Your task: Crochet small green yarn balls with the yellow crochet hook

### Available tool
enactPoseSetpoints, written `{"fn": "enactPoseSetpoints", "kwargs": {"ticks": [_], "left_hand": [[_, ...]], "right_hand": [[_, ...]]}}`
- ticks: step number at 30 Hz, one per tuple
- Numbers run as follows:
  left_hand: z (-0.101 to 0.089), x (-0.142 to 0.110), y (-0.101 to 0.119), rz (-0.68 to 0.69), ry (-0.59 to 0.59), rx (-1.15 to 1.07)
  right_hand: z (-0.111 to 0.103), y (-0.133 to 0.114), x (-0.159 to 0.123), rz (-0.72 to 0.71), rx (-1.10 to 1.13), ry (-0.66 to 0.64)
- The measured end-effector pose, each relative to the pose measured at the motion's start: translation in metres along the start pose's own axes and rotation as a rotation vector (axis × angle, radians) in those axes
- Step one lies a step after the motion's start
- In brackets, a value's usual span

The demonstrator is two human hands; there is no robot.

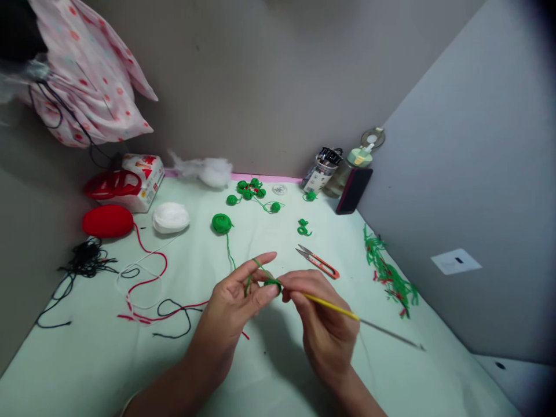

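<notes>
Between the thumb and fingers of my left hand a small green crochet piece is pinched. Green yarn loops over the raised index finger and runs back to a green yarn ball on the table. My right hand grips a crochet hook by its yellow handle, with the spare hooked end pointing down to the right. The hook's working tip meets the green piece and is hidden by the fingers. Orange-handled thread snips lie just beyond my right hand.
At left are a red yarn ball, a white yarn ball, black yarn and a tissue pack. Small green crocheted balls lie at the back. A phone leans by a bottle; yarn scraps line the right edge.
</notes>
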State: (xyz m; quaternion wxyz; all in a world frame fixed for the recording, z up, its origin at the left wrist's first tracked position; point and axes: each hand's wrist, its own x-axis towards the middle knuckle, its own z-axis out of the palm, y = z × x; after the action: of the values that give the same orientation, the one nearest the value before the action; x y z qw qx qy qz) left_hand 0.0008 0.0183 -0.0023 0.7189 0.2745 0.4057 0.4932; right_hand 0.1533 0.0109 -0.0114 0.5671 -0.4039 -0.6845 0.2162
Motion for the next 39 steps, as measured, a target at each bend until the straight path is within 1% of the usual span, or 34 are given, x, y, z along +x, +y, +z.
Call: {"fn": "enactPoseSetpoints", "kwargs": {"ticks": [2,3,4,6,8,10,11,13,15,19,22,24,26,27,30,32,34,36,37,38,39], "left_hand": [[0.000,0.002,0.000,-0.047,-0.004,-0.053],[-0.001,0.003,0.001,-0.089,-0.023,-0.102],[-0.001,0.004,0.002,-0.133,-0.042,-0.153],[-0.003,0.006,0.004,-0.187,-0.058,-0.229],[-0.004,0.007,0.005,-0.161,-0.034,-0.234],[-0.004,0.006,0.004,-0.094,-0.021,-0.162],[-0.004,0.005,0.003,-0.064,-0.031,-0.119],[-0.004,0.003,0.001,-0.028,-0.069,-0.047],[-0.003,0.002,0.000,-0.028,-0.081,-0.003],[0.000,0.000,0.003,-0.021,-0.008,0.006],[0.001,0.000,0.005,-0.010,0.035,-0.015],[0.001,-0.001,0.006,-0.008,0.042,-0.005],[0.001,-0.001,0.006,0.012,0.053,0.016],[0.001,-0.001,0.006,0.031,0.063,0.036],[0.001,-0.002,0.004,0.097,0.083,0.108],[0.002,-0.003,0.002,0.117,0.087,0.107],[0.003,-0.003,-0.001,0.065,0.060,0.021],[0.003,-0.001,-0.001,-0.069,-0.017,-0.109],[0.002,0.000,-0.001,-0.138,-0.054,-0.171],[0.002,0.001,0.000,-0.188,-0.081,-0.221],[0.001,0.003,0.002,-0.209,-0.094,-0.254]], "right_hand": [[-0.002,-0.001,-0.003,-0.085,-0.161,-0.019],[-0.003,-0.001,-0.004,-0.109,-0.203,-0.022],[-0.005,0.000,-0.003,-0.108,-0.200,-0.010],[-0.007,0.003,0.002,-0.026,-0.060,0.052],[-0.007,0.006,0.007,0.117,0.149,0.121],[-0.005,0.008,0.009,0.224,0.304,0.106],[-0.003,0.009,0.010,0.243,0.335,0.078],[-0.001,0.009,0.009,0.247,0.325,0.048],[-0.001,0.009,0.007,0.258,0.309,0.067],[-0.003,0.010,0.009,0.365,0.446,0.097],[-0.005,0.009,0.012,0.393,0.525,0.094],[-0.005,0.007,0.012,0.377,0.509,0.083],[-0.006,0.005,0.009,0.329,0.409,0.079],[-0.006,0.004,0.006,0.282,0.334,0.073],[-0.007,0.003,-0.001,0.044,0.086,0.000],[-0.007,0.004,-0.006,-0.122,-0.119,-0.053],[-0.007,0.005,-0.008,-0.231,-0.301,-0.057],[-0.008,0.006,-0.009,-0.252,-0.375,-0.038],[-0.008,0.007,-0.008,-0.235,-0.353,-0.022],[-0.009,0.008,-0.007,-0.195,-0.284,0.002],[-0.009,0.008,-0.005,-0.134,-0.188,0.037]]}}
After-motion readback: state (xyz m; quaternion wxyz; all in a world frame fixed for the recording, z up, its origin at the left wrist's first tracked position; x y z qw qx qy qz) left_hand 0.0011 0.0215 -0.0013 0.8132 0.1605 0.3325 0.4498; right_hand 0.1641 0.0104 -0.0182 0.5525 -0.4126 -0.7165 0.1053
